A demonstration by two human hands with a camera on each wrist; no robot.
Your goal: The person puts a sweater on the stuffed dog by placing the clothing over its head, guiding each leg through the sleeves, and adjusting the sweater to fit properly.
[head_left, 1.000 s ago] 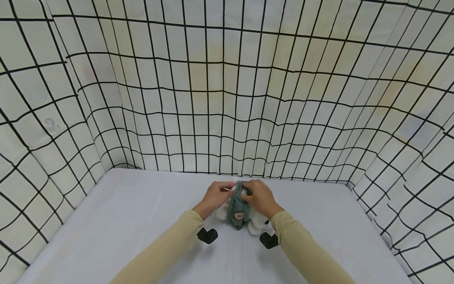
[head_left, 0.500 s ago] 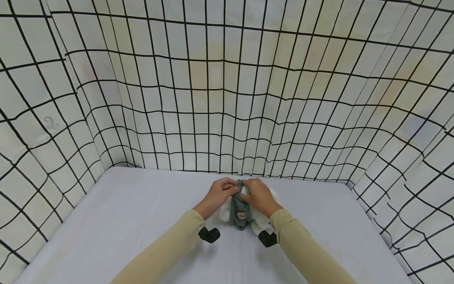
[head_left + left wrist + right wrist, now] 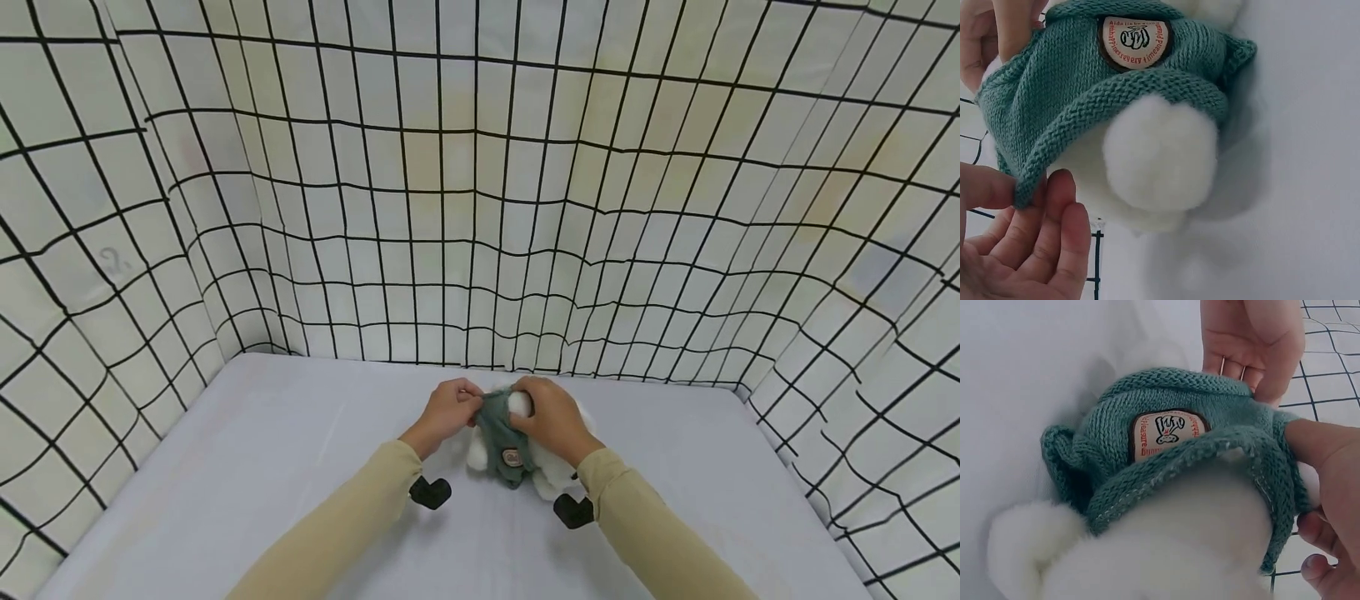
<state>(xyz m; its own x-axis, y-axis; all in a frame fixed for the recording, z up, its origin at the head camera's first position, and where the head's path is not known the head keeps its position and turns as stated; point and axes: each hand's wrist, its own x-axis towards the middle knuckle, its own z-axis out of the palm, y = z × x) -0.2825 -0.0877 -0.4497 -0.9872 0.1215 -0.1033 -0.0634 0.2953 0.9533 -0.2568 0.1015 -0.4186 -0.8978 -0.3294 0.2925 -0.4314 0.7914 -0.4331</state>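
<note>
Fingers (image 3: 1075, 234) of the left hand (image 3: 444, 417), thumb and tip together, clamped on a lower-left corner of one green knit garment (image 3: 1072, 81) as the left wrist view frames it, those of the right hand (image 3: 557, 421) curled about its opposite edge; left hand now farther out than half a second ago, knit drawn from a narrow bunch to a spread, suggesting adjustment unfinished. Garment, with round-edged patch (image 3: 1136, 42), lies around a white plush toy (image 3: 1204, 531), between the hands, near the far edge of a white counter (image 3: 225, 483).
</note>
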